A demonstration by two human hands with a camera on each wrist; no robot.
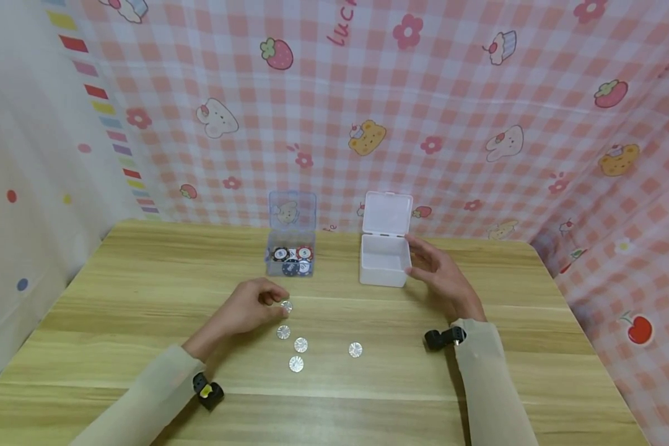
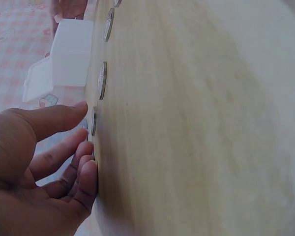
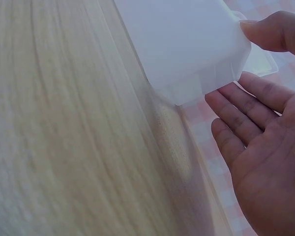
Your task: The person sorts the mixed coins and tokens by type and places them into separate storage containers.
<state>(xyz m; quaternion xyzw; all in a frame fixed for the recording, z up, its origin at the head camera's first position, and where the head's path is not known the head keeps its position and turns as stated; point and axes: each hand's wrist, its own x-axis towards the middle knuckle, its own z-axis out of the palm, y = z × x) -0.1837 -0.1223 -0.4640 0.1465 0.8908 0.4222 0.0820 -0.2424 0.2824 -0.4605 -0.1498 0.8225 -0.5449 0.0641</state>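
My left hand (image 1: pixel 253 305) is low over the table, with thumb and forefinger at opposite edges of a silver coin (image 1: pixel 287 306); its other fingers are curled. Nearer me lie more silver coins: one (image 1: pixel 283 332) close to the hand, two (image 1: pixel 301 345) a little closer to me, and one (image 1: pixel 355 350) farther right. My right hand (image 1: pixel 437 269) holds the right side of a white plastic box (image 1: pixel 383 277), thumb by the front corner and forefinger by the back one. In the right wrist view, the other fingers (image 3: pixel 234 115) reach out below the box. Its lid (image 1: pixel 388 214) stands raised and its visible inside is bare.
Left of the white box stands a clear bluish box (image 1: pixel 273 271), lid (image 1: pixel 292 210) up, with several poker chips (image 1: pixel 291 267) inside. A pink checked cloth (image 1: pixel 323 111) hangs right behind both boxes. The wooden table (image 1: pixel 401 396) extends toward me.
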